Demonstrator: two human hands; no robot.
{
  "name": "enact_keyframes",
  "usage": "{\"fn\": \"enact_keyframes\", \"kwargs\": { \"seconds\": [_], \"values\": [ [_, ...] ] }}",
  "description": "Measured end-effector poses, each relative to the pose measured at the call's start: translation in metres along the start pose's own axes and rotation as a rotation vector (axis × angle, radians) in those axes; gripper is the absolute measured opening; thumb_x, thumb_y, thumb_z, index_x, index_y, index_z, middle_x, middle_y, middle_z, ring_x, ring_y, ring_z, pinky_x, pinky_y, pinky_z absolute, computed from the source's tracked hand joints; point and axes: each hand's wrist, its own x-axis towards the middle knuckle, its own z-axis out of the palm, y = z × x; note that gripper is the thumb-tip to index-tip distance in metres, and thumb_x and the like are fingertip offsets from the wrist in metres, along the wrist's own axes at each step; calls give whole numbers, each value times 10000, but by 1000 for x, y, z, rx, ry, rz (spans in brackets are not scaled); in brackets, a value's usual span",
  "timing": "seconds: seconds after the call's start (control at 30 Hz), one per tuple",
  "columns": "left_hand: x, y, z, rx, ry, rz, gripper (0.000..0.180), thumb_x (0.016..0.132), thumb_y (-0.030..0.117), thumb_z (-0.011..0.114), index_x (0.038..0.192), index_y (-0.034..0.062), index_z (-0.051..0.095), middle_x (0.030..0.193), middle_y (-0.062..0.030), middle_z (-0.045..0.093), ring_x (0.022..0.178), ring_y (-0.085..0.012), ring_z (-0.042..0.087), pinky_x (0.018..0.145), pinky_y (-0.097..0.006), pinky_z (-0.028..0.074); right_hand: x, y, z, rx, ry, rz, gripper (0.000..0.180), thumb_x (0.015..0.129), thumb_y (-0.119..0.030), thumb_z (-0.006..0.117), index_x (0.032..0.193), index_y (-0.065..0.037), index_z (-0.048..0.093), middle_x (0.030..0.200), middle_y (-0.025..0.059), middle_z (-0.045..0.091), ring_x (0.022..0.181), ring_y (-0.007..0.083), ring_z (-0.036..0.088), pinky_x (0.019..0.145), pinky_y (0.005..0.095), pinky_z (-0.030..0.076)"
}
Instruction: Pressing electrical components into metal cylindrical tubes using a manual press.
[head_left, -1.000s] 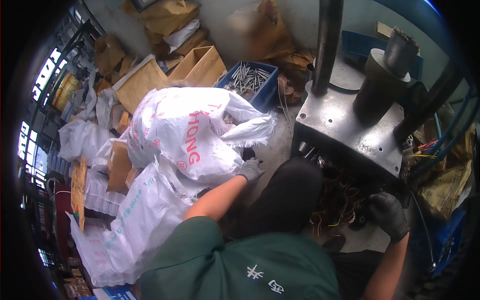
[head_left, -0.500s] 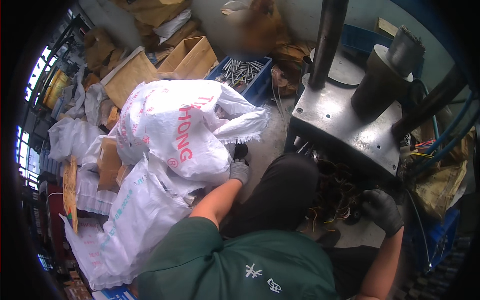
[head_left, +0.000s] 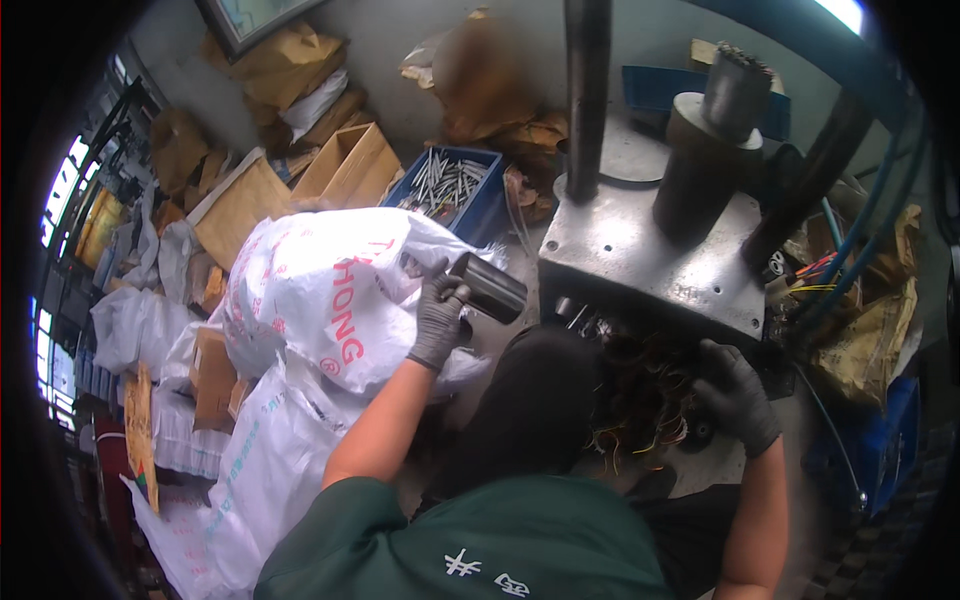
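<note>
My left hand [head_left: 442, 315], in a grey glove, is closed around the end of a dark, shiny metal cylinder [head_left: 490, 287]. I hold it tilted, just beyond my knee and beside a bulging white woven sack [head_left: 300, 290]. My gloved right hand [head_left: 738, 400] is open under the right front corner of a heavy steel press plate [head_left: 650, 250], thumb and fingers apart. Close to that hand, a dark heap of parts with brownish coils and thin coloured wires [head_left: 640, 410] lies in shadow, its separate pieces hard to make out.
Two thick steel posts, one with point [head_left: 585, 100], and a wide capped cylinder [head_left: 690, 170] rise from the plate. Behind the sack stand a blue bin of metal rods [head_left: 445, 190] and a wooden box [head_left: 345, 170]. Blue hoses [head_left: 870, 240] hang at the right above another blue bin [head_left: 880, 450].
My left hand has risen from beside the sack's lower edge and now holds the metal cylinder up. My right hand stays near the wired parts. The whole view has shifted.
</note>
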Motion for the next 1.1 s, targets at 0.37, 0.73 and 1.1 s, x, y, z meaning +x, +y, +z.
{"fn": "enact_keyframes", "kwargs": {
  "seconds": [0.37, 0.73, 1.1],
  "values": [
    [-1, 115, 189, -794, -679, -372, 175, 965, 70, 733, 1123, 5, 696, 1503, -130, 570, 1170, -240, 672, 987, -441, 603, 16, -32, 15, 1473, -89, 323, 624, 1084, -355, 553, 1611, -100, 337, 1445, 206, 582, 1235, 306, 670, 1014, 449, 586],
    [-76, 59, 269, -906, -967, -604, 863, 927, 422, 824, 1558, 76, 348, 1419, -153, 570, 1302, -294, 607, 1088, -459, 543, 15, -2, 56, 1251, 520, 259, 651, 895, -190, 762, 1488, -185, 492, 1388, 170, 546, 1244, 346, 591, 1042, 464, 555],
    [-77, 55, 274, -982, -934, -807, 846, 884, 533, 813, 1484, 46, 470, 1403, -138, 602, 1295, -282, 612, 1122, -439, 502, 18, 11, 50, 153, 666, -84, 703, 875, -247, 801, 1500, -125, 504, 1416, 170, 530, 1269, 351, 556, 1091, 530, 466]
  ]
}}
